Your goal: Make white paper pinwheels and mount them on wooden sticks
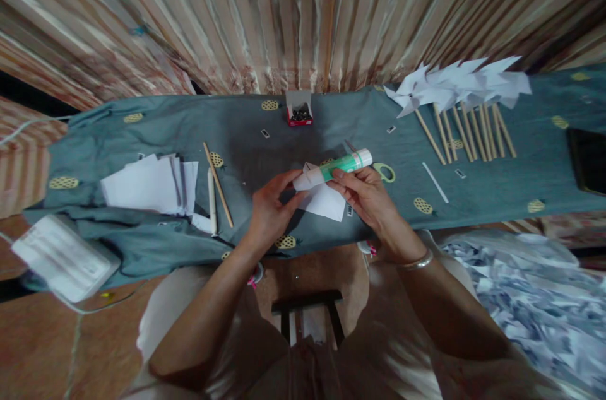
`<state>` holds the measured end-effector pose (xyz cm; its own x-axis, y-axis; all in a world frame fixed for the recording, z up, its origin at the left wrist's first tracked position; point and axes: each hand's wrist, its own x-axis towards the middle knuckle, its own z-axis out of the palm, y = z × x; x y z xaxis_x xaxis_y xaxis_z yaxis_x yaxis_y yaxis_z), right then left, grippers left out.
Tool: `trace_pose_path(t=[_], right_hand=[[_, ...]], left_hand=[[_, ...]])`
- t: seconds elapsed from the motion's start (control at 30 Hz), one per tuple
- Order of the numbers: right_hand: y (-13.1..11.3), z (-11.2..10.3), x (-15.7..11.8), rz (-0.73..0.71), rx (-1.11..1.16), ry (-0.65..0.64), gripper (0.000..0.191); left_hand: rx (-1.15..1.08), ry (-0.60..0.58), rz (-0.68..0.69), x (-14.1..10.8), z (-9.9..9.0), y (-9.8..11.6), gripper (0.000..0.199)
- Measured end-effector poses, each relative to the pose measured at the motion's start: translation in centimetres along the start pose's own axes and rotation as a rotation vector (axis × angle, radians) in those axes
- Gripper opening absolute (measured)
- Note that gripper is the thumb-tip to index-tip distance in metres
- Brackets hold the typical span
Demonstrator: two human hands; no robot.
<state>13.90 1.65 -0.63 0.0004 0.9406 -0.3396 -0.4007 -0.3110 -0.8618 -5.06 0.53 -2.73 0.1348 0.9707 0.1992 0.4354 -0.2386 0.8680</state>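
A glue stick [341, 165] with a green and white label is held level between both hands above the table. My left hand [272, 204] closes its thumb and fingers around the white left end. Gripping the green body nearer the other end is my right hand [367, 195], which wears a bangle at the wrist. Beneath the tube lies a folded white paper [326, 203], partly hidden by the tube and the hands. Just right of the right hand, the pale green handle of scissors [386, 172] shows.
Finished paper pinwheels [464, 88] lie at the back right. A small red box [300, 116] of pins stands behind the hands. To the left are white paper sheets [142, 184] and a wooden stick [218, 184]. A dark phone [589, 160] rests far right; a white device [66, 258] sits front left.
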Motion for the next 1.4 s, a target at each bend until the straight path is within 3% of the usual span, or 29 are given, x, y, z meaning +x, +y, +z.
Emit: trace_pose_path(t=[0.67,0.83,0.97,1.07,1.2,1.3,1.4], right_hand=[[1.0,0.8,-0.2,0.062,0.023,0.006,0.035],[1.5,1.1,-0.4,0.048,0.028,-0.007,0.032],[1.5,1.2,-0.7,0.054,-0.077,-0.102,0.032],[1.0,0.2,-0.5,-0.055,-0.17,-0.096,0.032],[0.2,-2.7,-0.3,-0.263,-0.372,0.04,0.03],[0.0,-4.3,-1.1,-0.423,-0.752,0.062,0.019],[0.0,-4.8,-2.3,-0.589,-1.024,-0.051,0.016]], left_hand=[[0.19,0.035,0.275,-0.4,-1.1,0.1,0.03],[0.157,0.02,0.233,-0.5,-0.9,0.4,0.03],[0.081,-0.04,0.148,-0.3,-0.5,0.4,0.035],[0.082,-0.001,0.037,0.3,-0.9,0.0,0.035],[0.231,0.12,-0.069,1.4,-2.8,-1.5,0.031],[0.349,0.163,-0.017,2.0,-4.3,-2.9,0.03],[0.443,0.137,0.083,1.9,-4.9,-3.4,0.032]])
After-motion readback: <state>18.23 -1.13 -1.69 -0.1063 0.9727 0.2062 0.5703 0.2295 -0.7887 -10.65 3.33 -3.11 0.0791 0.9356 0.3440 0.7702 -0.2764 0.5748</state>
